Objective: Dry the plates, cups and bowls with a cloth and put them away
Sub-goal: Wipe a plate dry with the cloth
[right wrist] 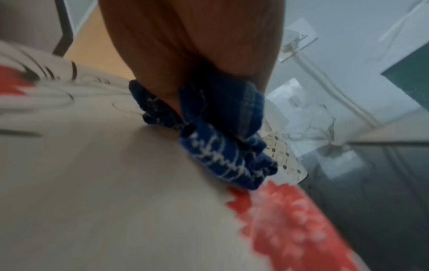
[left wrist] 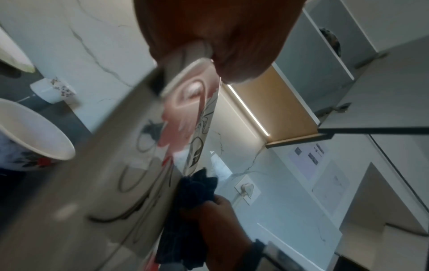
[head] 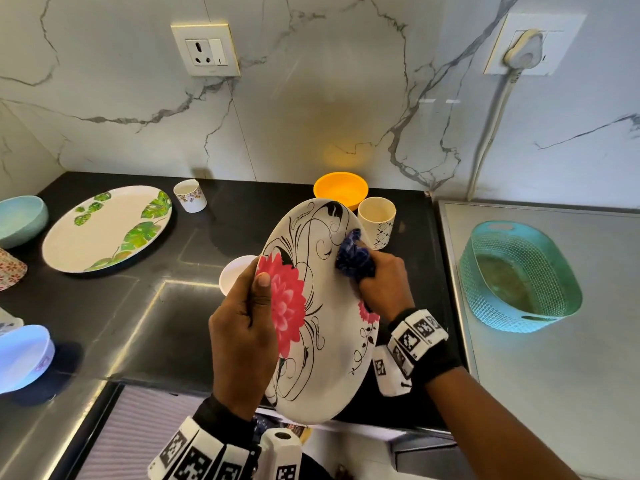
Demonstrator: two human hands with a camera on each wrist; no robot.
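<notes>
A white plate with red flowers and black swirls (head: 322,327) is held tilted above the black counter. My left hand (head: 242,334) grips its left rim, thumb on the red flower. My right hand (head: 381,282) holds a bunched blue cloth (head: 353,259) pressed against the plate's upper right face. In the left wrist view the plate (left wrist: 130,183) shows edge-on with the cloth (left wrist: 192,198) beside it. The right wrist view shows the cloth (right wrist: 220,146) against the plate's face (right wrist: 116,183), blurred.
On the counter stand a leaf-patterned plate (head: 107,228), a floral cup (head: 189,195), a yellow bowl (head: 341,189), a patterned cup (head: 376,221), a white bowl (head: 235,271) behind the held plate, and bowls (head: 20,220) at the left. A teal basket (head: 519,275) sits on the steel surface to the right.
</notes>
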